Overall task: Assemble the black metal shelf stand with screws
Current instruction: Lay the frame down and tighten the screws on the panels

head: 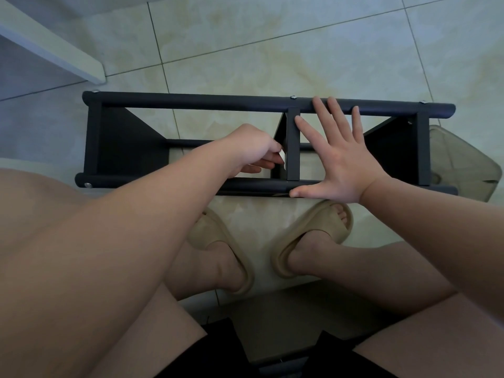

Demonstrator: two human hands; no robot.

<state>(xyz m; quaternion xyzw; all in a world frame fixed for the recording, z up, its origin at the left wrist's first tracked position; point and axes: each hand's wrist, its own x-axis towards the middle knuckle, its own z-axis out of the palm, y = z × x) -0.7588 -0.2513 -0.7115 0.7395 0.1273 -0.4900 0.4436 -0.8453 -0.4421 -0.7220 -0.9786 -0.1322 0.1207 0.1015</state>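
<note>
The black metal shelf stand (191, 102) lies on its side on the tiled floor, two long round rails running left to right with three flat shelf panels between them. Silver screw heads (293, 97) show on the far rail, and another screw head (87, 185) on the near rail's left end. My right hand (338, 156) lies flat and spread across both rails beside the middle panel (293, 143), thumb on the near rail. My left hand (253, 151) reaches inside the frame left of the middle panel, fingers curled around something small and pale that I cannot make out.
My feet in tan slippers (313, 236) stand just in front of the stand. A translucent plastic bin (463, 165) sits at the stand's right end. A white ledge (54, 47) runs at the upper left. Tiled floor lies beyond the far rail.
</note>
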